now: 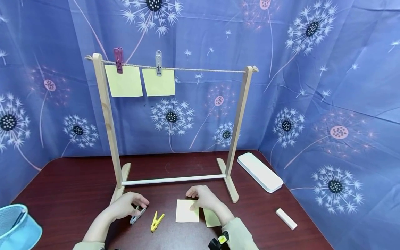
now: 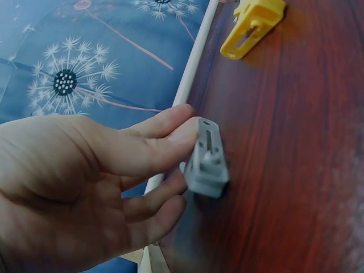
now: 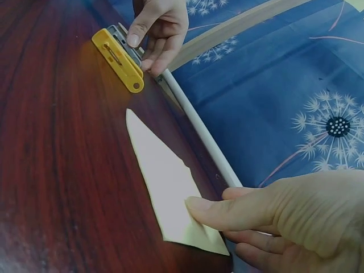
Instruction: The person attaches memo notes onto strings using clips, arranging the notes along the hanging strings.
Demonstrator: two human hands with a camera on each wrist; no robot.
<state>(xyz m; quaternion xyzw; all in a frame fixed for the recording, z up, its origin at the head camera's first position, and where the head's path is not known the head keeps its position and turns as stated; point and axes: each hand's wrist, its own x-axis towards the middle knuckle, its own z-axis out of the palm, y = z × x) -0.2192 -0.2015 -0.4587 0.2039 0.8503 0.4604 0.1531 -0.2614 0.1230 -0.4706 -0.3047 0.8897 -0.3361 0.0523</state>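
Note:
My left hand (image 1: 124, 206) pinches a grey clothespin (image 2: 209, 165) between thumb and fingers, just above the table. Right of it, a yellow clothespin (image 1: 157, 221) lies on the tabletop. A pale yellow square of paper (image 1: 185, 212) is at my right hand (image 1: 206, 198), which grips it by its far right edge; in the right wrist view the thumb (image 3: 227, 215) presses on its face. Partly hidden under that wrist is a second yellow paper (image 1: 211, 219). Two more papers hang on the line, one under a maroon clothespin (image 1: 118, 59), the other under a grey one (image 1: 158, 62).
A wooden stand with a rope (image 1: 206, 70) and white lower bar (image 1: 175, 180) stands behind the hands. At the right are a white case (image 1: 260, 172) and a small white block (image 1: 286, 218). A blue mesh holder (image 1: 26, 232) sits at the left edge.

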